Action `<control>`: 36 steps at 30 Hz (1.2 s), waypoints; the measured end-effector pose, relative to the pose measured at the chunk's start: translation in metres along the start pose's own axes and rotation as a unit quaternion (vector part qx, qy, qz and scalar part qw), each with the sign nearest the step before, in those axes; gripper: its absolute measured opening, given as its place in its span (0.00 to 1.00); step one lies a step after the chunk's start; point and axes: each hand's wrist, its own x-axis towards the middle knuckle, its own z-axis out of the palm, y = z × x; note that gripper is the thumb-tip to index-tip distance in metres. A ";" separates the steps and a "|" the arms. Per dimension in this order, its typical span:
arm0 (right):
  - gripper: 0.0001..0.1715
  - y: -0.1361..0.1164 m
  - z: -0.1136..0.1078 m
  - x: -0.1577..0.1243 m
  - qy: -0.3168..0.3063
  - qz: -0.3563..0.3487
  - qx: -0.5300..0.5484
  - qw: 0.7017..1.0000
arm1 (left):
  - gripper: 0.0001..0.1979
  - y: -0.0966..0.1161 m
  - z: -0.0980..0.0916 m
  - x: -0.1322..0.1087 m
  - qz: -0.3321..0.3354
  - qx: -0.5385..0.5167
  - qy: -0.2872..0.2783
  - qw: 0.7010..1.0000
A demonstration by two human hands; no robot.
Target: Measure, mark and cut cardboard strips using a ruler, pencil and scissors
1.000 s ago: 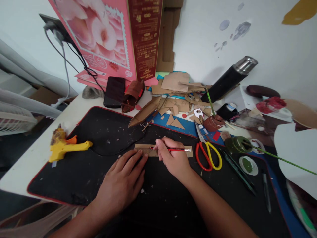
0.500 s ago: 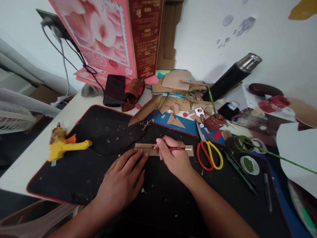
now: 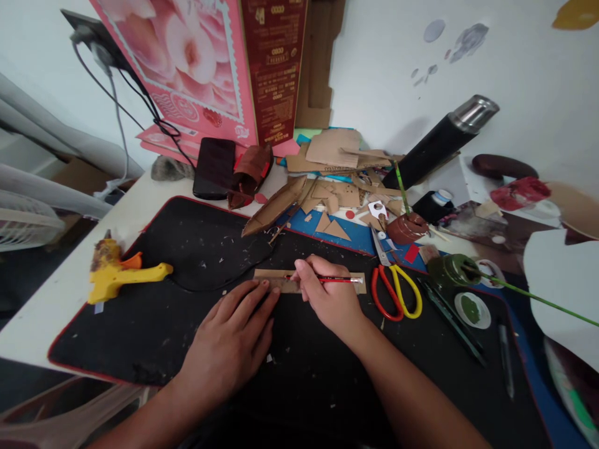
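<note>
A narrow strip of brown cardboard (image 3: 359, 285) lies crosswise on the black mat, with what looks like a clear ruler (image 3: 279, 284) along its lower part. My left hand (image 3: 233, 333) lies flat, fingers stretched out, its fingertips pressing on the left part of the ruler and strip. Between the thumb and fingers of my right hand (image 3: 327, 296) is a red-and-black pencil (image 3: 334, 279). Its tip points left, near the strip's middle, and its pale end points right. The right hand partly covers the strip.
Scissors (image 3: 397, 292) with red and yellow handles lie right of my right hand. A yellow glue gun (image 3: 126, 274) rests at the mat's left. Cardboard scraps (image 3: 334, 193) pile up behind, near a black flask (image 3: 435, 146). Green paint jar (image 3: 449, 271) and pens stand or lie at right.
The view has shifted very slightly. Both hands, the pencil and the strip keep practically the same places.
</note>
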 end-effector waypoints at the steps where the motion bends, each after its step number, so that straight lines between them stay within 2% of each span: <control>1: 0.24 0.001 0.000 0.000 0.002 0.001 0.002 1.000 | 0.21 0.000 0.000 0.000 0.000 0.001 0.000 1.000; 14: 0.23 -0.002 -0.001 0.000 0.001 -0.011 -0.004 1.000 | 0.21 0.000 -0.001 0.000 0.004 0.005 -0.003 1.000; 36: 0.24 0.000 0.000 -0.001 0.007 0.011 0.015 1.000 | 0.21 0.000 -0.002 0.001 0.005 0.002 0.002 1.000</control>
